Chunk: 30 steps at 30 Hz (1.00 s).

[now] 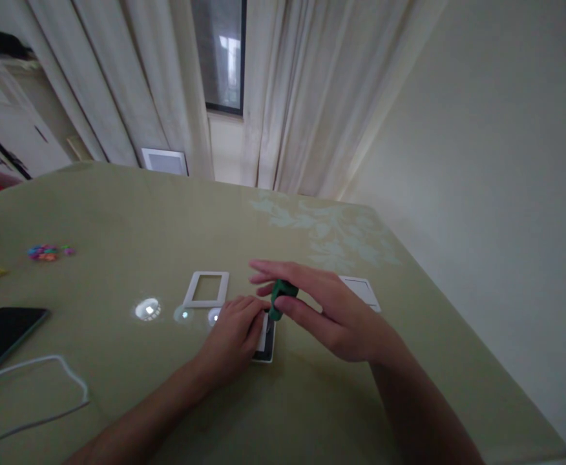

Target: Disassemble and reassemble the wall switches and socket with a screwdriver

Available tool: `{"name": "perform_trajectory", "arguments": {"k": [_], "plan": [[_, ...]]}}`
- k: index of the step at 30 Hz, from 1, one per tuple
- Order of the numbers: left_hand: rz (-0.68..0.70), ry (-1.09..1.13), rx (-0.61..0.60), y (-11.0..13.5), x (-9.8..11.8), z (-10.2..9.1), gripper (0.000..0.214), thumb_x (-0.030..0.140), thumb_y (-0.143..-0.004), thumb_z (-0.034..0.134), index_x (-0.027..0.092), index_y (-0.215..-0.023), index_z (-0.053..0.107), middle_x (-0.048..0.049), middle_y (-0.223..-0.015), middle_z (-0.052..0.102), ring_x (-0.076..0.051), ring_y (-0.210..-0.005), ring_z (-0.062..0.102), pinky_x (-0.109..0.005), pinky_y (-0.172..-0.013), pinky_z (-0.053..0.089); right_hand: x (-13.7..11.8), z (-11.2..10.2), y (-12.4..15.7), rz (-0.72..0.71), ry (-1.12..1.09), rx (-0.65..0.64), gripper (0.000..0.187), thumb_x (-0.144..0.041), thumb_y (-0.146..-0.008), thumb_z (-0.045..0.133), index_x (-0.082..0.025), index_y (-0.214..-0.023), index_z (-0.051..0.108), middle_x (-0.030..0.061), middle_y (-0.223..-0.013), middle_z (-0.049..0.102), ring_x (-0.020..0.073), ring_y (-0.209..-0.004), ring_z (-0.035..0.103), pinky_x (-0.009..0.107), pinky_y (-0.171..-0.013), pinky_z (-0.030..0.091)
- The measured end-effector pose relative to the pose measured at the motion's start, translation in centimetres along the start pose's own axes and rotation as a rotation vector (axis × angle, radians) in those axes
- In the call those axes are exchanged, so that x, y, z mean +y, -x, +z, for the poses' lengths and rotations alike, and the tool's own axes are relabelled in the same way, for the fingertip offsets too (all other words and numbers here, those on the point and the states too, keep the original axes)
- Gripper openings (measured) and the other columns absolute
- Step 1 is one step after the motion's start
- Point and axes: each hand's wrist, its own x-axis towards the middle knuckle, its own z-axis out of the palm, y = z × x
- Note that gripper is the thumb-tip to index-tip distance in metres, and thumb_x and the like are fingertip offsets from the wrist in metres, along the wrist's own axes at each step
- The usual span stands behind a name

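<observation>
My right hand (334,310) pinches a short green handle, which looks like a screwdriver (278,298), between thumb and fingers. Its upper fingers stretch out to the left, and the tool's tip is hard to make out. Under it, my left hand (234,332) is closed on a small panel with a dark border and a white edge, like a wall switch panel (265,354), lying on the table. Most of that panel is hidden by the left hand. Just beyond lies an empty white rectangular frame (189,299). A white cover plate (363,292) lies behind my right hand.
The greenish table (132,213) has a pale leaf pattern at the far right. On the left are a dark phone (6,329), a white cable (77,381) and small colourful pieces (45,252). A wall (506,194) borders the right side; curtains (307,97) hang behind.
</observation>
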Motion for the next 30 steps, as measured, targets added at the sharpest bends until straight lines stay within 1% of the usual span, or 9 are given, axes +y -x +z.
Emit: {"name": "perform_trajectory", "arguments": {"k": [3,5,8,11,15,18,23,26,30], "plan": [[-0.016,-0.025,-0.006,0.0,0.0,0.0,0.026,0.019,-0.108,0.045,0.023,-0.108,0.07,-0.0071,-0.103,0.076,-0.028,-0.096,0.068,-0.044,-0.088,0.05,0.4,0.7,-0.1,0.036,0.282,0.174,0.025,-0.038,-0.111,0.06,-0.02,-0.121,0.075,0.0058,-0.097,0.08,0.0179,-0.081,0.074,0.029,-0.075,0.056],[-0.03,-0.036,-0.013,0.0,0.1,0.1,0.025,0.019,-0.108,0.046,0.022,-0.109,0.07,-0.0069,-0.102,0.075,-0.028,-0.096,0.067,-0.044,-0.087,0.05,0.5,1.0,0.0,0.059,0.475,0.277,0.029,-0.042,-0.109,0.063,-0.017,-0.102,0.077,0.0053,-0.082,0.076,0.0186,-0.07,0.07,0.031,-0.069,0.054],[-0.05,-0.051,-0.019,0.0,0.3,0.0,0.026,0.019,-0.108,0.045,0.022,-0.112,0.071,-0.0069,-0.101,0.075,-0.027,-0.096,0.067,-0.043,-0.088,0.049,0.4,0.4,0.3,0.08,0.269,0.145,0.031,-0.033,-0.111,0.058,-0.016,-0.135,0.068,0.0124,-0.122,0.078,0.0242,-0.106,0.076,0.036,-0.092,0.059],[-0.077,-0.062,-0.043,0.0,0.5,-0.2,0.026,0.02,-0.109,0.045,0.022,-0.114,0.071,-0.0077,-0.104,0.076,-0.029,-0.099,0.067,-0.046,-0.09,0.048,0.8,-0.8,0.5,0.097,-0.111,-0.032,0.058,-0.023,-0.113,0.051,-0.028,-0.168,0.035,0.0116,-0.158,0.061,0.0203,-0.128,0.071,0.038,-0.108,0.057],[-0.084,-0.079,-0.062,0.0,0.6,-0.4,0.027,0.02,-0.109,0.044,0.023,-0.115,0.071,-0.0082,-0.111,0.078,-0.03,-0.103,0.068,-0.047,-0.092,0.048,2.3,-0.4,0.4,0.102,0.036,0.119,0.035,-0.038,-0.107,0.07,-0.025,-0.139,0.067,0.0062,-0.12,0.079,0.0184,-0.098,0.077,0.033,-0.091,0.06],[-0.084,-0.096,-0.054,0.0,0.7,-0.4,0.027,0.019,-0.108,0.045,0.023,-0.114,0.072,-0.0081,-0.109,0.078,-0.029,-0.101,0.068,-0.046,-0.091,0.048,2.2,0.4,0.2,0.086,0.254,0.224,0.034,-0.048,-0.104,0.072,-0.019,-0.12,0.073,0.0068,-0.1,0.079,0.0198,-0.088,0.074,0.032,-0.083,0.058],[-0.069,-0.115,-0.024,0.0,0.6,-0.3,0.027,0.019,-0.108,0.046,0.022,-0.114,0.071,-0.0083,-0.105,0.077,-0.029,-0.099,0.068,-0.046,-0.091,0.048,0.8,-0.1,0.0,0.03,-0.06,0.003,0.051,-0.025,-0.113,0.052,-0.026,-0.163,0.044,0.0114,-0.151,0.065,0.0227,-0.138,0.064,0.041,-0.115,0.053],[-0.062,-0.131,-0.016,0.1,0.5,-0.2,0.027,0.018,-0.107,0.046,0.022,-0.113,0.072,-0.0083,-0.104,0.076,-0.029,-0.098,0.068,-0.045,-0.089,0.049,1.4,0.4,-0.2,-0.017,-0.197,0.066,0.042,-0.025,-0.111,0.06,-0.028,-0.153,0.058,0.0063,-0.133,0.074,0.0175,-0.116,0.074,0.034,-0.103,0.058],[-0.067,-0.15,-0.011,0.1,0.5,-0.2,0.027,0.019,-0.106,0.046,0.022,-0.11,0.072,-0.008,-0.1,0.076,-0.029,-0.095,0.068,-0.044,-0.087,0.05,2.0,1.3,-0.2,-0.026,0.059,0.326,0.015,-0.034,-0.103,0.075,-0.021,-0.111,0.076,0.0022,-0.093,0.076,0.0157,-0.082,0.071,0.028,-0.078,0.058]]}}
